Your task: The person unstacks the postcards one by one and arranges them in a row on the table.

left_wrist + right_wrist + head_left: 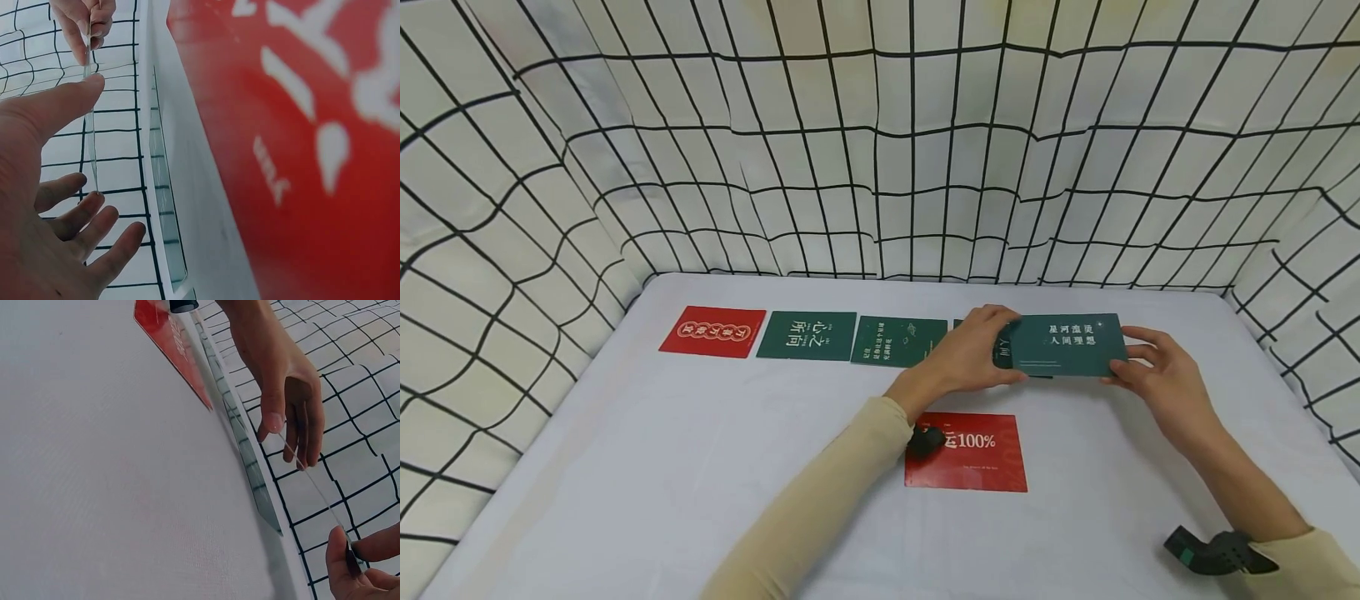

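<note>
A dark green card (1063, 346) with white lettering is held up between both hands, seen nearly edge-on in the wrist views. My left hand (977, 350) grips its left end, thumb at the lower edge and fingertips at the upper one. At the other end, my right hand (1168, 383) pinches the card between thumb and fingers. Behind the held card, another green card (1002, 350) lies on the table, mostly covered by the left hand and the held card. A red card (985, 462) lies nearer, below the left wrist.
Left along the row lie a green card with a small planet drawing (891, 342), a green card with large characters (805, 335) and a red card (711, 332). A white cloth covers the table (700, 467). Black grid netting (910, 167) surrounds its back and sides.
</note>
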A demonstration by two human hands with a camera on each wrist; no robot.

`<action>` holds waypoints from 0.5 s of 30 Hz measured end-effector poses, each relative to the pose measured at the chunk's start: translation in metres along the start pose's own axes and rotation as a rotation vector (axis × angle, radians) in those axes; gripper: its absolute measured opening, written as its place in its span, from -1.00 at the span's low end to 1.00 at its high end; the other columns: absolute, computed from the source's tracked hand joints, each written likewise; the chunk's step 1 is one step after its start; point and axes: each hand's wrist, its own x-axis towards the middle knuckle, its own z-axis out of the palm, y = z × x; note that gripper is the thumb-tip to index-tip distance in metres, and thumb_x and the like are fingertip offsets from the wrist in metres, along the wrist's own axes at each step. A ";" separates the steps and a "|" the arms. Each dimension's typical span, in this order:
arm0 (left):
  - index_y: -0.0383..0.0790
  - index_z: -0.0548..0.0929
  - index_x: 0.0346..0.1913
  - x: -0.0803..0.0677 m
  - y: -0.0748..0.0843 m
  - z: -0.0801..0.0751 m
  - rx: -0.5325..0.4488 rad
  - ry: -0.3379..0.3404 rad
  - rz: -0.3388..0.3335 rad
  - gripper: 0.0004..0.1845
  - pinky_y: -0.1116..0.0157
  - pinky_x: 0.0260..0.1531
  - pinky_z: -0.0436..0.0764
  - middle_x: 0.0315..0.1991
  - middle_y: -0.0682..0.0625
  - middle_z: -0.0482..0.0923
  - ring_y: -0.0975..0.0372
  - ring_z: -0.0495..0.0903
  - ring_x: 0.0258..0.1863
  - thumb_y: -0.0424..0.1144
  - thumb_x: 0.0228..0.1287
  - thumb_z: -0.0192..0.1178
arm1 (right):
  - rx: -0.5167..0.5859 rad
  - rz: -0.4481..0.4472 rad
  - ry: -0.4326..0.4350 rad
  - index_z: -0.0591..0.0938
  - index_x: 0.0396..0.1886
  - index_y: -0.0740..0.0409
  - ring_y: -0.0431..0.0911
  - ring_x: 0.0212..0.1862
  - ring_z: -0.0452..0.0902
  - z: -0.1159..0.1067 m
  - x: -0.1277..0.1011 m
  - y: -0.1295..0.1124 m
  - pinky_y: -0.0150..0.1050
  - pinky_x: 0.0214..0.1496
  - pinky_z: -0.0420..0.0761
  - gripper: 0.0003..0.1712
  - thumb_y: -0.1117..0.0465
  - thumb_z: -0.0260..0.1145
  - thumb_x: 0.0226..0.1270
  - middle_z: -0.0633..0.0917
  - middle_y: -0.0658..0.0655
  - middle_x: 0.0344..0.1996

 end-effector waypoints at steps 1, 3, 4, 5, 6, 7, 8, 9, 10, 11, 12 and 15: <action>-0.05 0.31 0.58 0.001 0.001 0.000 -0.003 -0.002 0.000 -0.08 0.15 0.44 0.53 0.56 0.01 0.29 0.16 0.32 0.51 0.10 0.22 0.47 | 0.000 0.000 0.004 0.08 0.62 0.36 -0.44 -0.21 0.70 -0.001 0.000 0.000 -0.47 -0.01 0.74 -0.23 0.27 0.18 0.60 0.57 -0.11 -0.08; -0.05 0.31 0.58 0.002 0.002 0.001 -0.010 -0.007 0.004 -0.09 0.16 0.44 0.53 0.56 0.00 0.29 0.16 0.32 0.51 0.09 0.23 0.47 | -0.001 0.005 0.011 0.08 0.62 0.36 -0.44 -0.21 0.69 -0.002 0.000 0.001 -0.48 -0.01 0.74 -0.23 0.26 0.18 0.60 0.56 -0.12 -0.08; -0.05 0.31 0.58 0.003 0.002 0.001 -0.011 -0.008 0.006 -0.09 0.18 0.45 0.53 0.56 0.00 0.28 0.16 0.31 0.51 0.08 0.23 0.47 | 0.001 0.009 0.013 0.08 0.63 0.36 -0.44 -0.21 0.69 -0.003 0.001 0.002 -0.48 -0.01 0.74 -0.23 0.26 0.18 0.60 0.56 -0.13 -0.08; -0.05 0.31 0.58 0.004 0.003 0.002 -0.007 -0.010 0.010 -0.09 0.19 0.45 0.52 0.56 0.00 0.28 0.16 0.31 0.52 0.07 0.23 0.46 | 0.002 0.013 0.015 0.08 0.63 0.35 -0.44 -0.21 0.69 -0.004 0.001 0.003 -0.48 -0.01 0.74 -0.23 0.25 0.18 0.60 0.56 -0.13 -0.08; -0.06 0.31 0.58 0.005 0.003 0.002 -0.005 -0.012 0.013 -0.10 0.19 0.46 0.51 0.57 0.00 0.28 0.16 0.30 0.53 0.06 0.24 0.46 | 0.002 0.017 0.017 0.08 0.63 0.35 -0.44 -0.20 0.69 -0.005 0.001 0.004 -0.48 -0.01 0.74 -0.23 0.25 0.18 0.61 0.56 -0.14 -0.07; -0.06 0.31 0.58 0.007 0.004 0.003 0.000 -0.013 0.017 -0.10 0.20 0.47 0.50 0.57 0.00 0.28 0.16 0.29 0.53 0.06 0.24 0.45 | 0.003 0.022 0.020 0.08 0.63 0.35 -0.44 -0.20 0.68 -0.005 0.002 0.005 -0.48 -0.02 0.74 -0.23 0.24 0.18 0.61 0.56 -0.14 -0.07; -0.07 0.31 0.58 0.008 0.004 0.003 0.007 -0.014 0.021 -0.11 0.20 0.48 0.49 0.57 -0.01 0.28 0.16 0.29 0.54 0.06 0.25 0.45 | 0.005 0.028 0.022 0.08 0.63 0.35 -0.44 -0.20 0.68 -0.006 0.002 0.006 -0.48 -0.02 0.74 -0.23 0.24 0.18 0.61 0.56 -0.15 -0.07; -0.07 0.31 0.58 0.010 0.005 0.004 0.013 -0.014 0.025 -0.11 0.20 0.49 0.48 0.57 -0.01 0.28 0.16 0.28 0.54 0.06 0.25 0.44 | 0.003 0.031 0.026 0.08 0.62 0.35 -0.45 -0.21 0.68 -0.006 0.002 0.007 -0.48 -0.02 0.74 -0.24 0.24 0.18 0.61 0.56 -0.15 -0.07; -0.06 0.31 0.58 0.011 0.005 0.005 0.023 -0.014 0.026 -0.11 0.21 0.49 0.47 0.57 0.00 0.28 0.16 0.28 0.55 0.06 0.25 0.44 | 0.006 0.036 0.029 0.09 0.62 0.36 -0.45 -0.21 0.67 -0.007 0.003 0.008 -0.48 -0.02 0.74 -0.24 0.24 0.17 0.61 0.56 -0.15 -0.07; -0.06 0.32 0.58 0.013 0.006 0.007 0.031 -0.014 0.025 -0.12 0.22 0.50 0.46 0.58 0.00 0.28 0.16 0.27 0.56 0.06 0.25 0.44 | 0.010 0.042 0.032 0.09 0.62 0.37 -0.45 -0.21 0.67 -0.008 0.003 0.009 -0.48 -0.02 0.74 -0.24 0.24 0.17 0.61 0.55 -0.15 -0.07; -0.06 0.32 0.58 0.014 0.007 0.007 0.035 -0.014 0.025 -0.12 0.22 0.50 0.45 0.58 0.01 0.29 0.16 0.27 0.56 0.07 0.25 0.44 | 0.011 0.048 0.035 0.09 0.62 0.38 -0.45 -0.21 0.67 -0.008 0.003 0.011 -0.48 -0.02 0.74 -0.24 0.24 0.17 0.61 0.55 -0.15 -0.07; -0.05 0.33 0.57 0.019 0.009 0.010 0.057 -0.013 0.026 -0.12 0.21 0.53 0.41 0.57 0.02 0.31 0.17 0.26 0.57 0.09 0.25 0.43 | 0.014 0.069 0.039 0.08 0.61 0.40 -0.47 -0.21 0.65 -0.010 0.004 0.014 -0.48 -0.02 0.74 -0.25 0.24 0.15 0.62 0.54 -0.11 -0.06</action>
